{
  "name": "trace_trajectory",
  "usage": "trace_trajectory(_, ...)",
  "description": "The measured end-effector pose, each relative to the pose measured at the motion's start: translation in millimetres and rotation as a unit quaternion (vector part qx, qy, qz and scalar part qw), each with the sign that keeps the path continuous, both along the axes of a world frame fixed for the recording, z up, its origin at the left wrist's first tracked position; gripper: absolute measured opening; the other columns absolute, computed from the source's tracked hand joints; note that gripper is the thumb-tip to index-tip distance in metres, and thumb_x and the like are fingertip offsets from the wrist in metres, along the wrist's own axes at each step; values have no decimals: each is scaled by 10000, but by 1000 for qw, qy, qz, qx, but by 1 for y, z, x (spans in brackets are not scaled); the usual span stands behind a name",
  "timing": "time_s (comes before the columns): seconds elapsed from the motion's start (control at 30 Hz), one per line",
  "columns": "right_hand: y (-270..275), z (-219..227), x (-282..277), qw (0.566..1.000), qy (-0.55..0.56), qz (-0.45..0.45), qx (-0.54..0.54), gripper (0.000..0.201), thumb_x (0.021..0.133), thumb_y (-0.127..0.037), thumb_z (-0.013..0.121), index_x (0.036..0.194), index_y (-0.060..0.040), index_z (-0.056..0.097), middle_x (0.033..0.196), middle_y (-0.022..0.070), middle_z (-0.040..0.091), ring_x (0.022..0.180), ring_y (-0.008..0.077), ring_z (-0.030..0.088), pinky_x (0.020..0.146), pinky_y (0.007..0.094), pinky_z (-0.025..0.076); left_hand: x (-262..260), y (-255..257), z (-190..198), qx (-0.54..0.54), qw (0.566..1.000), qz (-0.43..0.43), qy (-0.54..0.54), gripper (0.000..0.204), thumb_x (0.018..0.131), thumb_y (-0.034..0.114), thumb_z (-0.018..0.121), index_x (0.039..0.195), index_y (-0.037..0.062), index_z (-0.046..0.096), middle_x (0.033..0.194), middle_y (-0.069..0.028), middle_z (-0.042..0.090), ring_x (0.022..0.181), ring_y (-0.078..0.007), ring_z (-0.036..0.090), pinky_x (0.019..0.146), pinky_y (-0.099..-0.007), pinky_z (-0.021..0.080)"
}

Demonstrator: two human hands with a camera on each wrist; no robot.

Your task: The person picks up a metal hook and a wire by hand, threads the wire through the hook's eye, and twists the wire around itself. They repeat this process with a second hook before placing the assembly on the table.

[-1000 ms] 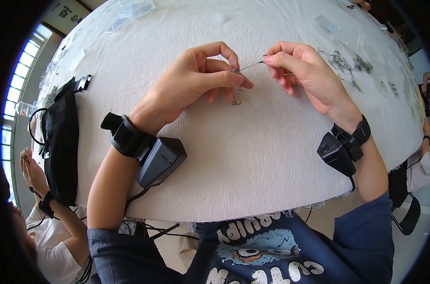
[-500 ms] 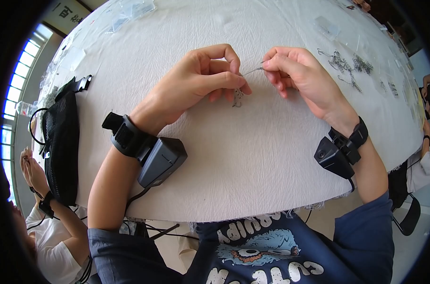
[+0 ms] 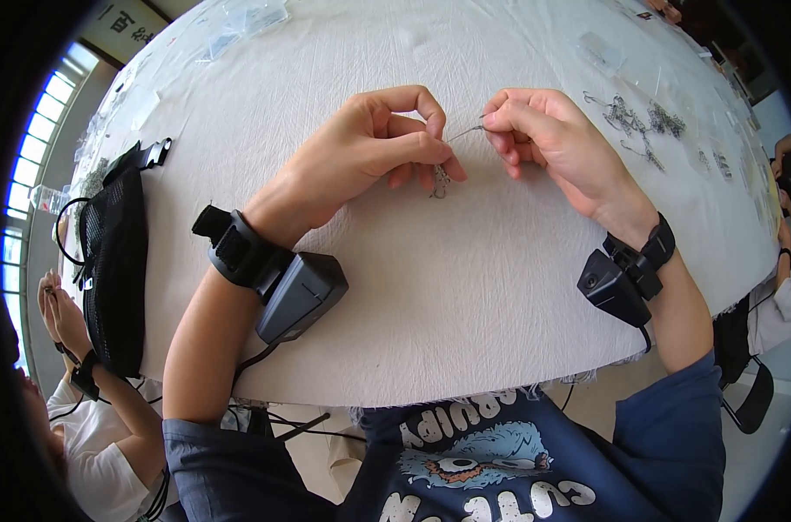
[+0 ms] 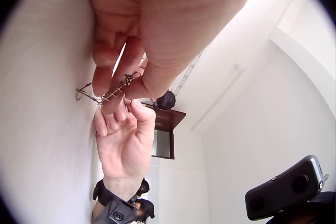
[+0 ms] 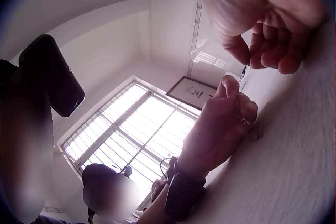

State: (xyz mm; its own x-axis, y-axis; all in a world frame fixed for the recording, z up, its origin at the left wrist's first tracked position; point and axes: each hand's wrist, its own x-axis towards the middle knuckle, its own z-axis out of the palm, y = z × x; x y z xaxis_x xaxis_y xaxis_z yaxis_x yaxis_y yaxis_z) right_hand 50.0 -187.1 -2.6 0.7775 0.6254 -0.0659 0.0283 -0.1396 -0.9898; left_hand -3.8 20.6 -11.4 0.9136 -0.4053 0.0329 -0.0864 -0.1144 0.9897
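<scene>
My left hand (image 3: 369,143) pinches a small metal fishing rig between thumb and fingers, over the white cloth. Its hook end (image 3: 440,185) dangles below the fingertips. A coiled, spring-like part (image 4: 113,94) shows in the left wrist view, with a bare hook (image 4: 84,92) beyond it, close to the cloth. From the left fingertips a thin wire (image 3: 465,132) runs across to my right hand (image 3: 556,143), which pinches its dark end (image 5: 243,69) between thumb and forefinger. The left fingers hide part of the rig.
Tangled metal hooks (image 3: 626,117) lie beyond my right hand, near a clear plastic box (image 3: 602,50). A black mesh bag (image 3: 113,261) sits at the left table edge. Clear plastic packets (image 3: 239,26) are at the far left. Another person's hands (image 3: 60,313) are at the left.
My right hand has come down slightly with the wire's end, and my left hand has shifted a little right. The dangling hook end has turned. Both hands keep their pinch.
</scene>
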Motion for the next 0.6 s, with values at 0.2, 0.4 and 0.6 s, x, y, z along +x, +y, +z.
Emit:
trace_trajectory(0.2,-1,0,1,1000,7,4,6,187,862,-206,564,743,-67,605,653,-22,545,584,44,499,542,191,437,-1,0,2,-5,1000,0,9,54,868,142,563,837,111,532,785,-94,678,674,-77,640,528,-132,427)
trace_trajectory(0.4,-3,0,4,1000,0,17,11,172,858,-202,573,753,-71,609,662,-17,558,590,44,505,563,192,444,-1,0,2,-3,1000,1,10,57,867,139,566,835,110,529,790,-94,681,673,-76,640,515,-132,420)
trace_trajectory(0.6,-4,0,6,999,20,36,20,165,857,-205,581,772,-67,611,669,-15,562,591,45,507,576,189,446,-1,1,1,-7,1000,1,19,47,857,112,578,847,104,532,824,-98,678,681,-81,643,513,-134,410)
